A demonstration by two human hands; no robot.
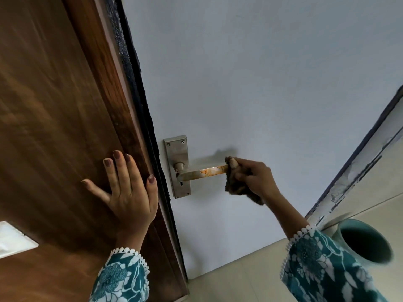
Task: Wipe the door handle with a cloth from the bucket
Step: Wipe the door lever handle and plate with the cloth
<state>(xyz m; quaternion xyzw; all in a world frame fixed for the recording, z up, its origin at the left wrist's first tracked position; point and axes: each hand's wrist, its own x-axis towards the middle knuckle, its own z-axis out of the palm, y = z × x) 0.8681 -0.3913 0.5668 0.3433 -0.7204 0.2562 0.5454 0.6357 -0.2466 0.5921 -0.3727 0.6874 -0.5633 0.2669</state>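
Fingers point(244, 174) of the right hand point(255, 179) clutch a brown cloth point(236, 186) over the door handle point(202, 172) tip. Left hand point(128, 188) fingers lie spread flat against the wooden door point(54, 127), holding nothing.

— Left side? — Brown wooden panel point(54, 110), grain running lengthwise, edged by a dark rough strip point(139, 101).

— Lower left corner? — A white rectangular patch point(15, 239) against the wood.

— Right edge? — Pale frame point(357, 166) with chipped, peeling paint, slanting down to beige floor tiles point(239, 277).

— Near the floor? — Teal sleeves point(322, 267) printed with white flowers, scalloped white trim at the cuffs.
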